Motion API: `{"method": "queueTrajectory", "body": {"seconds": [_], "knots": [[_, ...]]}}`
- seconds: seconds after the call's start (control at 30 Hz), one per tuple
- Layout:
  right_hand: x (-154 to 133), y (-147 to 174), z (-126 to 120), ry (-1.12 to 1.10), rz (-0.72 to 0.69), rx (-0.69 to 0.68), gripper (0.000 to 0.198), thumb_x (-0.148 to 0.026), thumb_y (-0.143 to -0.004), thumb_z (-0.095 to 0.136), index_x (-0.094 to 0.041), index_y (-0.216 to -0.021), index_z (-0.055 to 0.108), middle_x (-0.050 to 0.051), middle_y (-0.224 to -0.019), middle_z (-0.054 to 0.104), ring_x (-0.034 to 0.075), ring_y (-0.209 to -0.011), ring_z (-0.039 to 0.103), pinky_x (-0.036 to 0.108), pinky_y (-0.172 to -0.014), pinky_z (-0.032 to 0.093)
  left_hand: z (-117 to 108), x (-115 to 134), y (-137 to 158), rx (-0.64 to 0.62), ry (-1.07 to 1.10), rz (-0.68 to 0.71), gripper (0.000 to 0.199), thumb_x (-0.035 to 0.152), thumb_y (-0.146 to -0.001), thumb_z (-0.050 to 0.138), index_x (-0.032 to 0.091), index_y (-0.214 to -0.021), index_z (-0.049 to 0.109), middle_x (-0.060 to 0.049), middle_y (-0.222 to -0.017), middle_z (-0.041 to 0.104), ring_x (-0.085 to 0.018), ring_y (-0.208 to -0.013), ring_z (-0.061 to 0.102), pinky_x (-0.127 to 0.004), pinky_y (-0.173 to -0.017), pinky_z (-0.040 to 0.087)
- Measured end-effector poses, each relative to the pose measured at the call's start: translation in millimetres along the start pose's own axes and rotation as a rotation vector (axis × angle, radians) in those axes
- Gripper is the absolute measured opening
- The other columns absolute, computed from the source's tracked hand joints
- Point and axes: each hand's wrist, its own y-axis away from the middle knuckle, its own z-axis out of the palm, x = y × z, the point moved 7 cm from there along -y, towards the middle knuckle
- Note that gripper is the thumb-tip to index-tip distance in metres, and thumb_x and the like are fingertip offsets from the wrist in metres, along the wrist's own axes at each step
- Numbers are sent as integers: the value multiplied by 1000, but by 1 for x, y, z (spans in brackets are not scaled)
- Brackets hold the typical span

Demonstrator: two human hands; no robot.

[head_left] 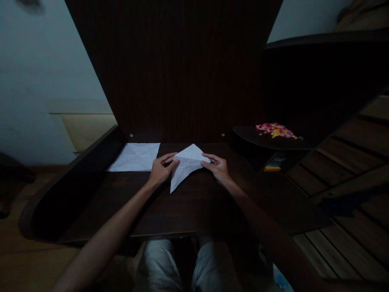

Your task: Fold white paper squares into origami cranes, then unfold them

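Observation:
A partly folded sheet of white paper (189, 159) is held between my two hands, above the dark wooden desk (194, 211). One corner of it points away from me, and a narrow flap hangs toward me on the left. My left hand (162, 167) pinches its left edge between thumb and fingers. At the right corner, my right hand (216, 166) grips it the same way. Crease lines show on the paper. To the left, behind my left hand, lies a flat stack of creased white paper (136, 156).
A small dark shelf (243, 133) at the right bears a heap of pink, red and yellow bits (278, 130). Below it sits a small item with a yellow-orange edge (272, 168). A raised side panel (73, 178) bounds the desk's left; a tall dark panel (179, 73) stands behind.

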Motion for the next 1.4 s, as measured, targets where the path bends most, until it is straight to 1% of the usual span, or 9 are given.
{"method": "queueTrajectory", "body": {"seconds": [0.33,0.47,0.6,0.7,0.83,1.03,1.17,1.23,1.4], "knots": [[8,-2,0,-182,106,-2,37,-33,-52,85,-22,-85,72,4,-89,72,22,-88,65,36,-83,50,-5,18,4,66,-156,123,38,43,-72,70,15,-97,68,-7,-91,69,-21,-83,63,-34,-79,51],[10,1,6,-267,186,-61,37,-29,-51,85,-22,-85,72,3,-87,72,20,-84,65,35,-81,50,-3,26,3,-39,-228,243,59,41,-71,72,22,-125,57,-9,-118,57,-23,-106,56,-39,-93,46],[11,4,12,-343,237,-118,39,-27,-51,85,-22,-87,72,2,-84,72,18,-77,65,34,-79,51,7,29,6,-201,-244,295,62,41,-73,70,25,-131,53,-9,-143,43,-29,-131,38,-48,-109,30],[13,6,16,-391,253,-156,41,-27,-51,84,-22,-90,72,2,-85,72,18,-78,64,34,-82,50,12,26,8,-255,-216,238,58,43,-77,66,21,-129,55,-10,-141,47,-30,-133,38,-49,-111,27],[10,7,20,-455,251,-190,42,-26,-53,82,-23,-93,72,1,-86,71,17,-79,62,32,-81,49,13,19,8,-222,-145,145,52,44,-78,64,14,-121,62,-12,-127,60,-29,-118,54,-42,-104,38],[6,4,19,-467,224,-196,43,-26,-56,78,-23,-98,69,0,-80,65,11,-64,53,25,-60,44,4,7,4,-49,-155,13,40,48,-77,63,11,-90,73,-11,-95,73,-27,-90,65,-37,-81,50],[18,2,13,-365,215,-67,39,-31,-62,76,-21,-98,66,-4,-66,56,6,-49,38,21,-44,29,0,2,2,9,-55,-72,42,50,-73,66,9,-78,72,-9,-79,73,-22,-73,65,-29,-62,49],[27,4,14,-324,240,-21,38,-36,-62,77,-20,-94,64,-4,-68,55,6,-50,40,20,-42,26,0,1,1,19,23,-101,44,52,-69,70,9,-78,72,-8,-76,72,-20,-67,63,-27,-57,47],[39,11,33,-299,279,-167,39,-51,-64,75,-18,-80,61,-1,-66,56,9,-52,51,20,-40,31,12,-7,1,-68,201,-216,48,54,-62,76,9,-79,73,-9,-75,72,-17,-61,62,-25,-54,45]]}}
